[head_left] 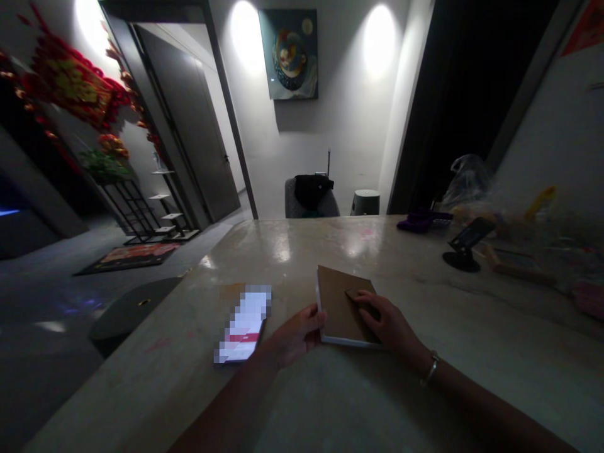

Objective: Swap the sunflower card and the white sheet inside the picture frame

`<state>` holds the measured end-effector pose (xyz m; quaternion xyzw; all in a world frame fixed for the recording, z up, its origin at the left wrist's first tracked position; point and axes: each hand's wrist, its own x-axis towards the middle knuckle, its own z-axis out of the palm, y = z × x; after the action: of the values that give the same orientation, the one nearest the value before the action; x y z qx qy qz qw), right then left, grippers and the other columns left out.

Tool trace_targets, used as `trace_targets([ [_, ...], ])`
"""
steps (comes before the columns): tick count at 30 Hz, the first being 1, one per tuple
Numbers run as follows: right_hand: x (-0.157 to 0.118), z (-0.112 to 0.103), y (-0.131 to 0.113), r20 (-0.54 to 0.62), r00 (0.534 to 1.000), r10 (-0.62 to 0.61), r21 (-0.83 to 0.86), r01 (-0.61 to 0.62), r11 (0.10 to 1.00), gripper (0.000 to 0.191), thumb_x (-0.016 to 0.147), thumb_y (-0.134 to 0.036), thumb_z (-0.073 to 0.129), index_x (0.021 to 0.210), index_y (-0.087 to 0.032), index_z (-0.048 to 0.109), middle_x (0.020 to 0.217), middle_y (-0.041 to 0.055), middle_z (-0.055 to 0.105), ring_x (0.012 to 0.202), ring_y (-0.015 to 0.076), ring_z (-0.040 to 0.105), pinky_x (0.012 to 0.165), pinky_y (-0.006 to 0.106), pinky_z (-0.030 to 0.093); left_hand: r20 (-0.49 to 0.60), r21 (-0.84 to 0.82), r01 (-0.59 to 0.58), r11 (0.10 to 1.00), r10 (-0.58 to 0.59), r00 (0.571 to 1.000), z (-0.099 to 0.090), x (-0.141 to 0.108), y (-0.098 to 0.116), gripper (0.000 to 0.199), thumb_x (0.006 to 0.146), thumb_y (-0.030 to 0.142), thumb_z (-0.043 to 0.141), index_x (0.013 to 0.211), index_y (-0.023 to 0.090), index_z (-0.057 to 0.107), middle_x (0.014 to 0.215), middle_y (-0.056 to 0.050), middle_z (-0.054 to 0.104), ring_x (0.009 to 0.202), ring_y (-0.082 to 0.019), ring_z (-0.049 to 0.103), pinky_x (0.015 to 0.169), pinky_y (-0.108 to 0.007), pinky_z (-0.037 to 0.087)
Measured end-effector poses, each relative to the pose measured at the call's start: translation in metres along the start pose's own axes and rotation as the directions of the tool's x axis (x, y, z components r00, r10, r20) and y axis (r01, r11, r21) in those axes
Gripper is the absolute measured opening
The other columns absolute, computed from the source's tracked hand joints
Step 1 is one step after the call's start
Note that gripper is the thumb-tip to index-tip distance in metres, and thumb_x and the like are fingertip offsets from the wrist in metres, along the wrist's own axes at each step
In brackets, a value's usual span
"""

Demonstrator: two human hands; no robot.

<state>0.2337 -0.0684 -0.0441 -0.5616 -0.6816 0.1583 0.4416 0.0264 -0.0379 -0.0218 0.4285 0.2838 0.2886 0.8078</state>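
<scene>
A brown-covered book with pale page edges lies on the stone-look table. My left hand grips its left edge near the lower corner, thumb on the cover side. On the cover rests my right hand, fingers curled on a small dark flat object whose lower part is hidden under the hand. A bracelet circles my right wrist. Left of the book, beside my left forearm, is a phone with a lit, pixelated screen.
On the right of the table stand a black phone stand, a purple item, a clear plastic bag and a wooden frame. A chair with black cloth is beyond the far edge; a dark stool is at left.
</scene>
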Motion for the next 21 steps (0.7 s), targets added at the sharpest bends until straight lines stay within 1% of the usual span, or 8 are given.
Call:
trace_targets([
  [2, 0.000, 0.000, 0.000, -0.009, 1.000, 0.001, 0.006, -0.001, 1.000, 0.026, 0.073, -0.019, 0.051, 0.097, -0.021, 0.061, 0.109, 0.0088, 0.060, 0.100, 0.0212, 0.055, 0.088, 0.041, 0.042, 0.051, 0.046, -0.004, 0.999, 0.002, 0.999, 0.000, -0.002, 0.001, 0.049, 0.062, 0.031, 0.071, 0.105, 0.015, 0.054, 0.106, -0.012, 0.059, 0.097, -0.023, 0.056, 0.080, -0.031, 0.043],
  [4, 0.000, -0.001, 0.000, -0.002, 1.000, 0.004, 0.008, -0.003, 1.000, 0.026, 0.074, -0.019, 0.050, 0.098, -0.021, 0.061, 0.110, 0.0090, 0.059, 0.101, 0.0210, 0.055, 0.088, 0.041, 0.042, 0.062, 0.071, 0.002, 0.997, -0.007, 0.998, -0.001, -0.002, 0.001, 0.053, 0.060, 0.031, 0.072, 0.107, 0.015, 0.053, 0.107, -0.013, 0.058, 0.100, -0.024, 0.054, 0.080, -0.031, 0.042],
  [10, 0.002, -0.004, 0.003, 0.048, 0.999, -0.003, -0.004, 0.004, 1.000, 0.026, 0.074, -0.020, 0.050, 0.097, -0.020, 0.063, 0.113, 0.0090, 0.059, 0.102, 0.0206, 0.055, 0.088, 0.039, 0.043, 0.095, 0.080, 0.010, 0.997, -0.018, 0.995, -0.003, 0.000, 0.001, 0.054, 0.060, 0.030, 0.072, 0.108, 0.014, 0.052, 0.109, -0.013, 0.057, 0.101, -0.024, 0.054, 0.081, -0.031, 0.042],
  [16, 0.003, -0.004, 0.009, 0.053, 0.998, 0.017, 0.010, -0.018, 1.000, 0.028, 0.075, -0.021, 0.050, 0.101, -0.022, 0.063, 0.116, 0.0087, 0.057, 0.103, 0.0199, 0.056, 0.090, 0.039, 0.042, 0.074, 0.054, 0.024, 0.998, -0.028, 0.997, -0.005, 0.002, 0.001, 0.049, 0.062, 0.029, 0.071, 0.106, 0.014, 0.053, 0.106, -0.012, 0.059, 0.095, -0.022, 0.057, 0.079, -0.030, 0.043],
  [21, 0.003, -0.005, 0.010, 0.030, 0.999, 0.033, 0.029, -0.034, 0.999, 0.028, 0.075, -0.023, 0.052, 0.100, -0.023, 0.063, 0.116, 0.0079, 0.058, 0.101, 0.0203, 0.057, 0.089, 0.039, 0.043, 0.018, 0.011, 0.021, 1.000, -0.021, 1.000, -0.005, 0.004, -0.001, 0.037, 0.067, 0.026, 0.067, 0.100, 0.015, 0.057, 0.097, -0.009, 0.063, 0.084, -0.017, 0.061, 0.076, -0.027, 0.044],
])
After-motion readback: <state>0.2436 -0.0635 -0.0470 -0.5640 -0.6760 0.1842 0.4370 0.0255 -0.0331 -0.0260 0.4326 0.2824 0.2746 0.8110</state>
